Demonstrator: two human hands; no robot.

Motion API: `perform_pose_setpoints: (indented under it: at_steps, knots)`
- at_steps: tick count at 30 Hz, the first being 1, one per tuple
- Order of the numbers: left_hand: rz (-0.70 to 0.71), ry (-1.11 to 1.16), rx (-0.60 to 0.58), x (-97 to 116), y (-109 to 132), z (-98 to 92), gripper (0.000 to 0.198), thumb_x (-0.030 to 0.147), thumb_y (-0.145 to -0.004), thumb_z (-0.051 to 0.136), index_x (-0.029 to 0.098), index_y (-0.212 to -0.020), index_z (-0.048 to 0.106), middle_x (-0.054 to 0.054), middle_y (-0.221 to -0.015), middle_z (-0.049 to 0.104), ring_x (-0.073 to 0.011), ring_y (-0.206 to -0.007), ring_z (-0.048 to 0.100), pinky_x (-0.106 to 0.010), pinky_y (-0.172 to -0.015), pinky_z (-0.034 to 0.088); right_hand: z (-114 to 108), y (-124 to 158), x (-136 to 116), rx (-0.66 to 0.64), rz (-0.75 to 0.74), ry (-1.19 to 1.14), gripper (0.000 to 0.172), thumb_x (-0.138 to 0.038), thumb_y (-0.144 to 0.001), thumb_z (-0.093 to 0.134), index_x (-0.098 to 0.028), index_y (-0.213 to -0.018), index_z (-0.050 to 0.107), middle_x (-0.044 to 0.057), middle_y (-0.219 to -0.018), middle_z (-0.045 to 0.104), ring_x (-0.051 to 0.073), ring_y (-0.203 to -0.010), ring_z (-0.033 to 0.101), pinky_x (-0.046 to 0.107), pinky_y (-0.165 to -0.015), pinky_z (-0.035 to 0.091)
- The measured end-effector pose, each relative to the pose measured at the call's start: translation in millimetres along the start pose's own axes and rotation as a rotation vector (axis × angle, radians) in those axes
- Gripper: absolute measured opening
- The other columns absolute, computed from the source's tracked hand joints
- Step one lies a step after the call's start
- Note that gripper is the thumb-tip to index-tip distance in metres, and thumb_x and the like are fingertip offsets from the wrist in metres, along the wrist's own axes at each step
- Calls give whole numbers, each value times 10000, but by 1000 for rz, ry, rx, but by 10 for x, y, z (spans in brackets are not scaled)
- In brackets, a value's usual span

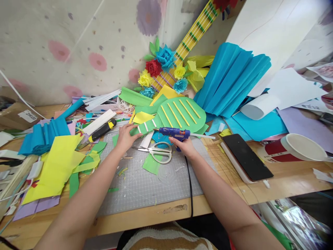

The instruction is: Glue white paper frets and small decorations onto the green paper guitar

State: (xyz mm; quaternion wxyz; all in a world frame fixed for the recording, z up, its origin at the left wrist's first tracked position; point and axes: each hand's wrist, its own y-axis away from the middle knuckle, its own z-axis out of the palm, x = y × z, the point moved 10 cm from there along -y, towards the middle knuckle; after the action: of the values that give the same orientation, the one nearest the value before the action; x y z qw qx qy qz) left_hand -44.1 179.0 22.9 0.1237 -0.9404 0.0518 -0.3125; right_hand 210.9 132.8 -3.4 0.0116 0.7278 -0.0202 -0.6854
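My right hand (186,146) is wrapped round the handle of a blue hot glue gun (170,132), its nozzle pointing left over the neck of a green paper guitar (179,113). A white glue stick (203,136) sticks out of the gun's back. Yellow strips cross the guitar's rounded body and short white strips cross its neck. At the neck's left end, the fingers of my left hand (127,138) grip the green paper. Scissors (160,152) with pale handles lie just below, between my hands, near a green paper scrap (151,164).
A grey cutting mat (140,194) covers the table's middle. A black-and-yellow utility knife (102,130) and yellow paper (54,163) lie left. On the right are a phone (247,156), a paper cup (291,149) and blue crepe paper (229,83). A flowered yellow guitar (192,38) leans behind.
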Motion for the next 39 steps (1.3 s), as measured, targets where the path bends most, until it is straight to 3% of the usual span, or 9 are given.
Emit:
perform_pose_setpoints:
  at_steps: [7, 14, 22, 39]
  knots:
    - [22, 27, -42, -9, 14, -51, 605, 441, -575, 750, 232, -1121, 594, -80, -1210, 571, -276, -1155, 480, -424, -998, 356, -9, 3, -4, 4, 4, -19, 323, -464, -567, 718, -196, -597, 539, -6, -540, 518, 146, -589, 517, 298, -587, 448]
    - [55, 45, -41, 33, -41, -54, 524, 459, -590, 726, 223, -1047, 628, -77, -1171, 589, -268, -1145, 488, -423, -997, 355, -5, -7, 22, -2, 14, -20, 342, -488, -566, 716, -192, -637, 561, -4, -546, 527, 156, -606, 531, 302, -589, 453]
    - [82, 78, 15, 57, -69, -69, 287, 382, -664, 663, 221, -900, 682, -69, -1087, 619, -250, -1104, 523, -426, -1001, 361, -4, 0, 5, -3, 17, -19, 360, -501, -553, 723, -197, -627, 545, -1, -545, 526, 157, -597, 528, 303, -575, 453]
    - [10, 62, 39, -107, -51, -6, 307, 378, -653, 690, 242, -928, 698, -77, -1112, 608, -258, -1107, 526, -446, -1003, 364, -21, -10, 7, 8, 3, 14, 361, -517, -558, 716, -200, -672, 589, 5, -540, 543, 170, -603, 537, 304, -561, 453]
